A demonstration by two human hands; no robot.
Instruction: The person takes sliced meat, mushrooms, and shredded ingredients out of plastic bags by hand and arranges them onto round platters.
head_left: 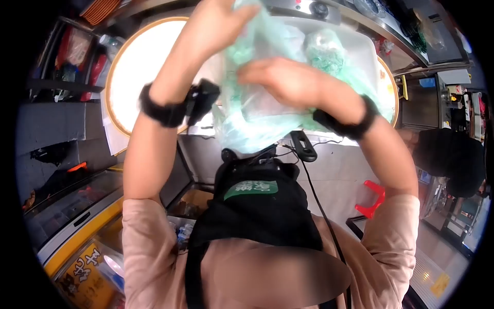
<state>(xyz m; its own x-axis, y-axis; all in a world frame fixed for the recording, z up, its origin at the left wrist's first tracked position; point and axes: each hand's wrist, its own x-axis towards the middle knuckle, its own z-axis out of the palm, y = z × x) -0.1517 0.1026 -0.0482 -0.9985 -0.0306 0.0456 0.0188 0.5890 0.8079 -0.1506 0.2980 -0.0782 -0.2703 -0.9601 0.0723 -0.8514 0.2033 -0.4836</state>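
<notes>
A thin, pale green plastic bag lies spread over the near side of a white tray, part of it lifted toward the top edge. My left hand is closed on the raised part of the bag, some fingers cut off by the frame edge. Over the middle of the bag is my right hand, its fingers pointing left; motion smears them, so I cannot tell whether they grip the plastic. Crumpled green plastic sits in the tray beyond my right hand.
The tray rests on a round, wood-rimmed white table. A metal appliance with a dark knob stands behind. Below are a red stool and a hanging black cable. A person in dark clothes is at the right.
</notes>
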